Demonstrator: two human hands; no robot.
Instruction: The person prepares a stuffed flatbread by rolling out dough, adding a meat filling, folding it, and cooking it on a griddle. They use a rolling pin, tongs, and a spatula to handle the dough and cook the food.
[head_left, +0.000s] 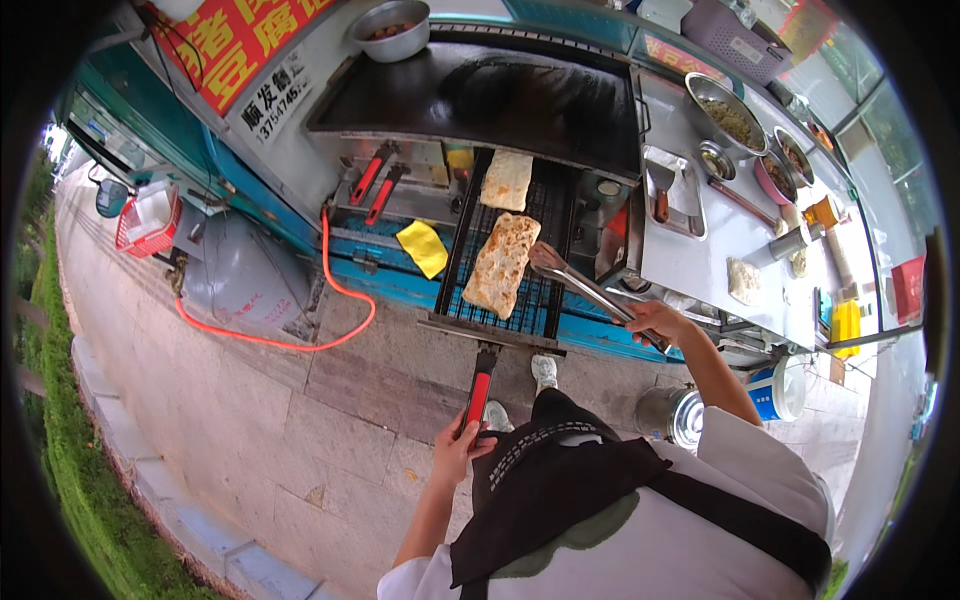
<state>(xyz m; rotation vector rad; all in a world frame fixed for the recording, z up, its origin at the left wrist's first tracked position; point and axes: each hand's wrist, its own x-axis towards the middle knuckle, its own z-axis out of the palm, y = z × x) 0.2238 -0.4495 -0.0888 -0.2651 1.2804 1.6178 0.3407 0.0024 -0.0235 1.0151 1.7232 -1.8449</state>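
My left hand (459, 448) grips the red and black handle (478, 390) of a wire grill rack (541, 289), which is pulled out from under a black griddle (480, 90). Two flat filled breads lie on the rack. The nearer, browned bread (501, 264) is fully in sight; the farther, paler bread (507, 181) reaches to the griddle's front edge. Metal tongs (589, 289) are held in my right hand (654, 322), their tips beside the right edge of the nearer bread. Whether the tips touch it, I cannot tell.
Left of the rack are two more red handles (369, 180) and a yellow cloth (422, 249). On the steel counter (675, 262) at right stand a tray (694, 191) with a scraper, filling bowls (726, 112) and raw dough (744, 282). An orange hose (300, 346) runs to a gas cylinder (244, 270).
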